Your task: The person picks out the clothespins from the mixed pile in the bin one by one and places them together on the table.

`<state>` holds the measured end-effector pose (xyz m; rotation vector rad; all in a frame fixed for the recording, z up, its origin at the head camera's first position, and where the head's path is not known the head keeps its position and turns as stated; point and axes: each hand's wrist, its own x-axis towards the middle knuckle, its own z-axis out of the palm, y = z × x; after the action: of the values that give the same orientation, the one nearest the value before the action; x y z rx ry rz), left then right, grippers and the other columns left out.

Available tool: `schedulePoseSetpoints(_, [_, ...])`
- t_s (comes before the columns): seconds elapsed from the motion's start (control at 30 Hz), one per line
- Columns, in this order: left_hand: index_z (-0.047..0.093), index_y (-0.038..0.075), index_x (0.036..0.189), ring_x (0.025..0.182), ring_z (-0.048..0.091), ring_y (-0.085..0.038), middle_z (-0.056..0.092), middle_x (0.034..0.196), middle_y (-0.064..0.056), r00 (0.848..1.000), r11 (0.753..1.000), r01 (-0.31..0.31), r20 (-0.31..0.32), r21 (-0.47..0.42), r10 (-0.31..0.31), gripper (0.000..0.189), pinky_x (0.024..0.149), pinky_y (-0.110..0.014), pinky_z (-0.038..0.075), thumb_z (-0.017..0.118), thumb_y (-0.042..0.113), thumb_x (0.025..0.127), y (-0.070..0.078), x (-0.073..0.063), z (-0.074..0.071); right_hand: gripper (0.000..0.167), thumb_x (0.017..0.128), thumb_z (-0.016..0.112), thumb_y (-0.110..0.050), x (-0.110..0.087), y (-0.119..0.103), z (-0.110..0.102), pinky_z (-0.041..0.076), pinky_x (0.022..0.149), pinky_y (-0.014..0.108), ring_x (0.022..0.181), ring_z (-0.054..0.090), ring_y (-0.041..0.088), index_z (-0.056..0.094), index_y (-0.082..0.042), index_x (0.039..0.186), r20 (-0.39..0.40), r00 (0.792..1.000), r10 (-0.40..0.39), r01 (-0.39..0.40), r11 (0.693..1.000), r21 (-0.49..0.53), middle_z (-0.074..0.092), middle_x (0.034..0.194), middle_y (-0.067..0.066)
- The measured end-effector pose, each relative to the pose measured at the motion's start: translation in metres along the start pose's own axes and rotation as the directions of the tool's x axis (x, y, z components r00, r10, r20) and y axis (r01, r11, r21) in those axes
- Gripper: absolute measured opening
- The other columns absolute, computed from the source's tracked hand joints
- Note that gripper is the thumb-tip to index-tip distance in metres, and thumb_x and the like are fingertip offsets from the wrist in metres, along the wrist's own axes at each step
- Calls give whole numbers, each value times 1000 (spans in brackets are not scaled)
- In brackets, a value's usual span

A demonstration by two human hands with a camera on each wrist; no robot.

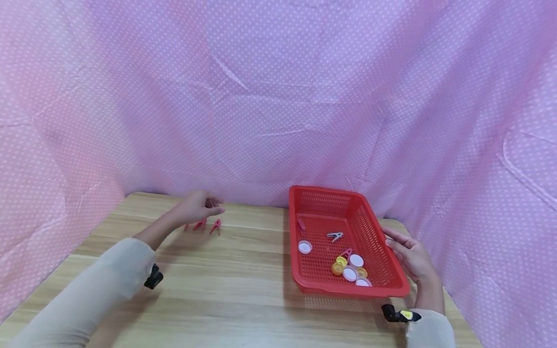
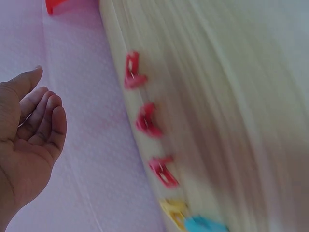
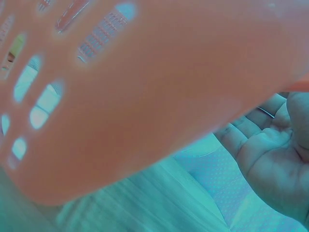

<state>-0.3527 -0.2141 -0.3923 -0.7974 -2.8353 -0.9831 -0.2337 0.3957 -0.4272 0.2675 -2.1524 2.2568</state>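
My left hand (image 1: 197,208) hovers over the far left of the table, its fingers loosely curled around nothing. Under and beside it, red clothespins (image 1: 216,226) stand in a row. The left wrist view has three red clothespins (image 2: 148,119), then a yellow clothespin (image 2: 175,212) and a blue one (image 2: 205,224). On the right, my right hand (image 1: 409,253) holds the rim of a red plastic basket (image 1: 348,291), thumb on top and fingers beneath. Inside the basket lie pink clothespins (image 1: 301,224), a white-grey clothespin (image 1: 335,236), and several white caps (image 1: 356,261) and yellow caps (image 1: 337,268).
The wooden table (image 1: 226,290) carries everything. A pink dotted cloth (image 1: 261,106) hangs right behind its back edge and along both sides. Black wrist cameras (image 1: 153,277) are strapped to both sleeves.
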Motion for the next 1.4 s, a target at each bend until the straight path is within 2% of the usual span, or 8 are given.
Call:
schedulePoseSetpoints(0.1, [73, -2, 113, 84, 69, -16, 74, 93, -3, 999, 999, -35, 22, -18, 35, 29, 76, -36, 58, 72, 23, 97, 13, 9, 8, 41, 103, 56, -1, 0, 1, 1, 60, 80, 34, 98, 74, 18, 57, -1, 144, -2, 1000, -2, 2, 1000, -5, 75, 116, 0])
schedulePoseSetpoints(0.3, [74, 4, 102, 72, 65, -12, 74, 86, -3, 990, 991, -118, 67, -61, 122, 18, 67, -30, 55, 71, 21, 98, 43, 30, 28, 40, 103, 56, -1, 0, 1, 1, 60, 79, 33, 98, 74, 17, 59, -4, 143, -2, 1000, 3, -3, 1000, 2, 75, 115, -1])
schedulePoseSetpoints(0.43, [75, 6, 103, 74, 64, -9, 73, 84, 1, 980, 983, -182, 75, -37, 184, 17, 70, -29, 55, 71, 21, 97, 66, 46, 43, 39, 104, 56, -1, -1, 1, 0, 60, 78, 33, 98, 74, 17, 60, -4, 143, -7, 1000, 9, -9, 1000, 2, 75, 115, -1])
schedulePoseSetpoints(0.63, [76, 7, 104, 80, 65, -7, 73, 87, 6, 957, 962, -275, 94, -7, 274, 19, 75, -27, 54, 71, 24, 98, 102, 67, 63, 40, 104, 57, -4, -1, 1, 0, 60, 79, 33, 98, 74, 17, 57, -3, 144, -11, 1000, 21, -21, 1000, -18, 74, 117, -2])
schedulePoseSetpoints(0.87, [75, 6, 110, 84, 65, -9, 72, 94, 2, 927, 934, -357, 126, 18, 352, 24, 78, -25, 53, 70, 26, 98, 144, 90, 82, 41, 104, 56, -3, -2, 1, 0, 60, 78, 35, 97, 75, 19, 58, -6, 145, -13, 1000, 21, -21, 1000, -13, 75, 114, 0])
schedulePoseSetpoints(1.03, [74, 5, 114, 89, 66, -9, 73, 99, -1, 908, 916, -399, 160, 45, 387, 27, 81, -21, 53, 72, 26, 97, 163, 106, 103, 41, 104, 57, -4, -1, 1, 0, 60, 79, 35, 97, 75, 19, 57, -6, 145, -16, 1000, 20, -20, 1000, -15, 75, 113, 1])
schedulePoseSetpoints(1.3, [74, 7, 116, 96, 66, -12, 72, 106, -5, 907, 925, -376, 228, 62, 354, 29, 84, -21, 52, 73, 28, 97, 180, 120, 133, 42, 104, 57, -4, -1, 0, 1, 60, 79, 35, 97, 75, 18, 56, -4, 146, -8, 1000, 23, -23, 1000, -13, 75, 113, 1])
schedulePoseSetpoints(1.4, [73, 5, 118, 94, 64, -11, 72, 107, -6, 896, 911, -401, 246, 94, 370, 32, 84, -21, 51, 74, 29, 96, 184, 125, 143, 41, 104, 56, -3, -2, 0, 1, 60, 79, 35, 97, 75, 19, 56, -5, 146, -7, 1000, 19, -19, 1000, -5, 75, 113, 1])
